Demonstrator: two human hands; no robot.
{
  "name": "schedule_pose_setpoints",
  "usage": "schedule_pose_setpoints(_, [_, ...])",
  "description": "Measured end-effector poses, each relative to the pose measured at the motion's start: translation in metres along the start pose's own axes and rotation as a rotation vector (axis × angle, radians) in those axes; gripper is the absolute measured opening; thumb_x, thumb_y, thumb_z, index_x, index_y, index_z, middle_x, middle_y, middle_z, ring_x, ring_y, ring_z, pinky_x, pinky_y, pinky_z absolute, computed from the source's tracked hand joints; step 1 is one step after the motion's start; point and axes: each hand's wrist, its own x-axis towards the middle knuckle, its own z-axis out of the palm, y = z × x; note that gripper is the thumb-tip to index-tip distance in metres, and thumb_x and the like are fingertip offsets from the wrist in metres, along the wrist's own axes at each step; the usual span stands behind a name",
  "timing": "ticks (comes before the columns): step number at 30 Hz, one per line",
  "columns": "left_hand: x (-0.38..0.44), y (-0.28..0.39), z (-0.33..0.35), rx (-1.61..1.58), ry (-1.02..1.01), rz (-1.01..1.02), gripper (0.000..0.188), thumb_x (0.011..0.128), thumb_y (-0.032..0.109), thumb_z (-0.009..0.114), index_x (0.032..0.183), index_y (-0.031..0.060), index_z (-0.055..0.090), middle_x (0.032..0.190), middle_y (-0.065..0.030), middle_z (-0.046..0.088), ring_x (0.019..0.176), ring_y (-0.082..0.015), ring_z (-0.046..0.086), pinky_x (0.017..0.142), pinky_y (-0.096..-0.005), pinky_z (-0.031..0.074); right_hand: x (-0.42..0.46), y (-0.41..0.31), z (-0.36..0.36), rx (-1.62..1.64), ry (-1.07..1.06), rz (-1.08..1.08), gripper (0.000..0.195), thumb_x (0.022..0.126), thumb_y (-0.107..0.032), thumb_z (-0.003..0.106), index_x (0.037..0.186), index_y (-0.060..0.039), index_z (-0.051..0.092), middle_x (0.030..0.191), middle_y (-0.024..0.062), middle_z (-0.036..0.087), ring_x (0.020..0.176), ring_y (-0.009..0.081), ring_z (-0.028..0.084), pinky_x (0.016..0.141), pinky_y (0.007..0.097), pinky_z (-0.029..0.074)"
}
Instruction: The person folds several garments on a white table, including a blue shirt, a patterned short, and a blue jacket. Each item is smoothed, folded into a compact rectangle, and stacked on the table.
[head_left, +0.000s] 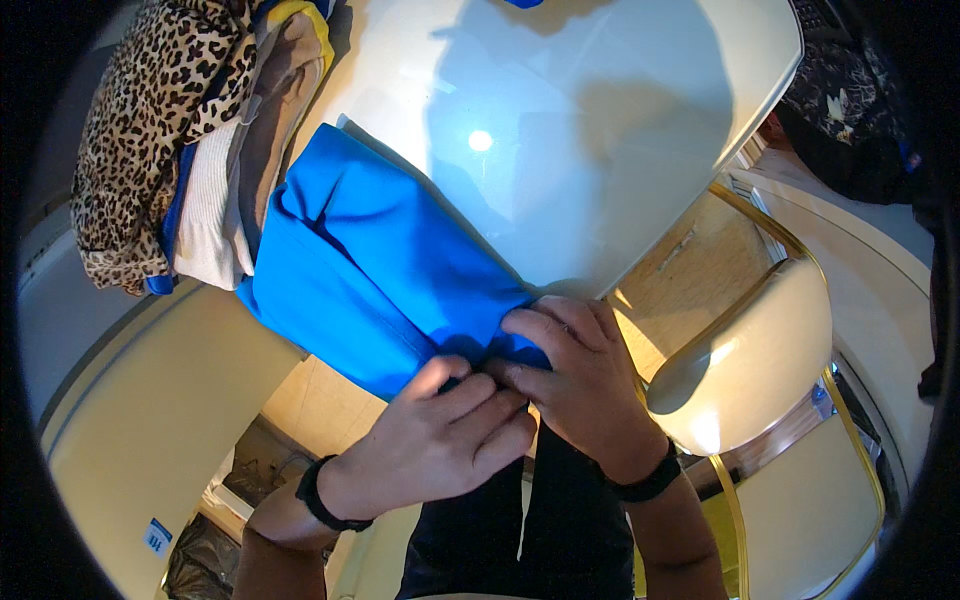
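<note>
A bright blue cloth garment, partly folded, lies over the near corner of a glossy white table. At its near end my left hand grips the fabric, fingers curled in. Close beside it, my right hand pinches the same end between thumb and fingers. The two hands almost touch, and the bit of cloth between them is mostly hidden by the fingers. Each wrist wears a black band.
At the left is a pile of clothes with a leopard-print garment and a white ribbed cloth. Cream chairs with gold frames stand on both sides, one chair back at right. Dark patterned fabric lies at the far right.
</note>
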Motion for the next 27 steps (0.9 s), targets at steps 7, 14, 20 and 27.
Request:
schedule_pose_setpoints(7, [0.014,-0.012,0.002,-0.169,0.141,0.045,0.008,0.079,0.012,0.065,0.087,0.0111,0.064,0.090,-0.0013,0.065,0.080,-0.0144,0.059,0.084,-0.0327,0.044,-0.013,-0.005,-0.012,0.336,0.010,0.236,0.018,0.076,-0.024,0.068,0.088,-0.0108,0.071,0.139,0.0098,0.048,0.131,0.0347,0.039,0.103,0.0490,0.033])
schedule_pose_setpoints(14, [0.019,-0.028,-0.009,0.085,0.116,0.056,0.018,0.076,0.019,0.067,0.091,0.0100,0.066,0.083,-0.0019,0.058,0.076,-0.0171,0.056,0.082,-0.0347,0.045,-0.023,-0.002,-0.007,0.393,0.112,0.226,0.017,0.069,-0.014,0.077,0.079,-0.0081,0.064,0.135,0.0124,0.052,0.123,0.0365,0.047,0.099,0.0477,0.038])
schedule_pose_setpoints(20, [0.026,-0.037,-0.021,0.144,0.050,-0.072,0.026,0.070,0.030,0.073,0.084,0.0093,0.067,0.077,-0.0042,0.057,0.077,-0.0243,0.056,0.081,-0.0383,0.044,-0.026,-0.009,-0.003,0.328,0.224,0.403,0.021,0.069,-0.012,0.079,0.081,-0.0084,0.062,0.113,0.0130,0.056,0.101,0.0344,0.053,0.088,0.0472,0.043])
schedule_pose_setpoints(27, [0.037,-0.047,-0.021,-0.048,0.063,-0.054,0.014,0.073,0.017,0.070,0.082,0.0101,0.062,0.075,-0.0028,0.053,0.074,-0.0182,0.057,0.083,-0.0341,0.041,-0.023,-0.014,-0.007,0.162,0.142,0.437,0.020,0.069,-0.013,0.079,0.082,-0.0108,0.064,0.103,0.0125,0.053,0.094,0.0316,0.052,0.082,0.0439,0.042])
